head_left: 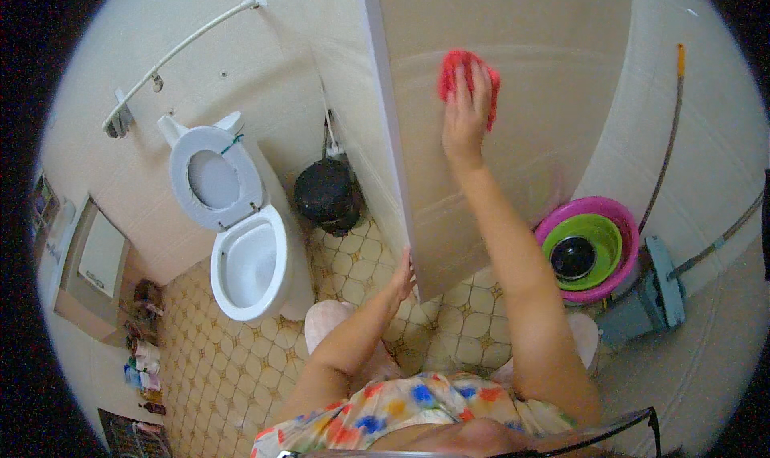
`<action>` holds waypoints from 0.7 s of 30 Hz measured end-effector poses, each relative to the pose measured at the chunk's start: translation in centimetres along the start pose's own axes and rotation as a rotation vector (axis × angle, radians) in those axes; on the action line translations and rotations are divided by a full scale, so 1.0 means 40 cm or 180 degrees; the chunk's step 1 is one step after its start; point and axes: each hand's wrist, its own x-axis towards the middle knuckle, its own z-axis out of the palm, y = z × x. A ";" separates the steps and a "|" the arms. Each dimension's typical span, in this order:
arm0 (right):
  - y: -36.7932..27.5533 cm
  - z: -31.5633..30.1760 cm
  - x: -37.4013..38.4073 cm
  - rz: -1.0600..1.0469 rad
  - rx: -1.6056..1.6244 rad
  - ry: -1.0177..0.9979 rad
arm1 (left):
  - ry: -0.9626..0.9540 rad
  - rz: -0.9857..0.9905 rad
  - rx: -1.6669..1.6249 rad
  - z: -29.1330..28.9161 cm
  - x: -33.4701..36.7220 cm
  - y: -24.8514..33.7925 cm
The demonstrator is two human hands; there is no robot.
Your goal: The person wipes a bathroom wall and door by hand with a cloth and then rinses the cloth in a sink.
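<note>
My right hand [467, 125] presses a pinkish-red cloth [492, 109] flat against the upper part of a beige panel [529, 137]. Its fingers lie over the cloth, which bunches out on both sides of them. Lower down, my left hand [401, 280] grips the white-trimmed near edge of the same panel. The fingertips curl round that edge, so they are partly hidden.
Left of the panel stand a white toilet [255, 265] with its lid raised and a black bin [327, 193]. On the right are nested pink and green basins [609, 225] beside a grey-blue dustpan [664, 285] and long handles. My slippered feet stand on patterned floor tiles [216, 354].
</note>
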 end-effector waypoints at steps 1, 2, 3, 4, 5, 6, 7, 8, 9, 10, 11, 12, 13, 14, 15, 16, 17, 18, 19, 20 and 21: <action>-0.022 0.012 0.020 -0.0165 0.0079 -0.0032 | 0.0018 -0.0022 -0.0007 -0.002 -0.008 -0.001; -0.035 0.019 0.024 -0.0283 0.0117 -0.0091 | 0.0008 -0.0047 -0.0021 0.009 -0.015 0.008; -0.048 0.024 0.027 -0.0405 0.0164 -0.0139 | 0.0002 -0.0061 -0.0033 0.017 -0.019 0.015; -0.056 0.025 0.021 -0.0525 0.0215 -0.0186 | 0.0002 -0.0047 -0.0032 0.017 -0.012 0.014; -0.058 0.023 -0.001 -0.0549 0.0180 -0.0358 | 0.0004 -0.0028 -0.0026 0.016 -0.005 0.017; -0.059 0.018 -0.034 -0.0573 0.0147 -0.0531 | 0.0005 -0.0008 -0.0020 0.015 -0.001 0.018; -0.063 0.009 -0.068 -0.0597 0.0117 -0.0704 | 0.0009 -0.0020 -0.0008 0.012 -0.002 0.015; -0.067 -0.011 -0.118 -0.0646 0.0086 -0.0989 | 0.0018 -0.0046 -0.0004 0.014 -0.015 0.015; -0.076 -0.021 -0.164 -0.0582 0.0152 -0.1061 | 0.0034 -0.0048 0.0006 0.013 -0.026 0.020; -0.084 -0.026 -0.217 -0.0515 0.0221 -0.1136 | 0.0058 -0.0058 0.0003 0.003 -0.026 0.016; -0.084 -0.040 -0.266 -0.0473 0.0249 -0.1210 | 0.0036 -0.0061 0.0004 0.004 -0.018 0.011; -0.083 -0.049 -0.325 -0.0457 0.0165 -0.1315 | 0.0032 -0.0068 0.0007 -0.001 -0.010 0.002; -0.079 -0.052 -0.380 -0.0457 0.0071 -0.1397 | -0.0009 -0.0090 -0.0014 -0.005 0.003 0.005; -0.080 -0.060 -0.443 -0.0310 0.0107 -0.1482 | -0.0045 -0.0123 -0.0041 -0.011 0.013 0.000; -0.079 -0.069 -0.508 -0.0165 0.0129 -0.1568 | -0.0094 -0.0158 -0.0065 -0.012 0.021 -0.006; -0.079 -0.079 -0.565 -0.0023 0.0148 -0.1644 | -0.0103 -0.0118 -0.0094 -0.011 0.026 -0.007; -0.082 -0.090 -0.617 0.0007 0.0112 -0.1814 | -0.0109 -0.0075 -0.0125 -0.013 0.029 -0.007; -0.090 -0.103 -0.665 0.0037 0.0074 -0.1983 | -0.0114 -0.0032 -0.0154 -0.016 0.029 -0.008; -0.095 -0.113 -0.698 0.0066 0.0038 -0.2151 | -0.0119 -0.0038 -0.0145 -0.024 0.029 -0.009; -0.095 -0.120 -0.712 0.0086 0.0009 -0.2240 | -0.0123 -0.0032 -0.0119 -0.027 0.029 -0.003; -0.091 -0.127 -0.723 0.0106 -0.0025 -0.2329 | -0.0131 -0.0026 -0.0093 -0.025 0.030 0.000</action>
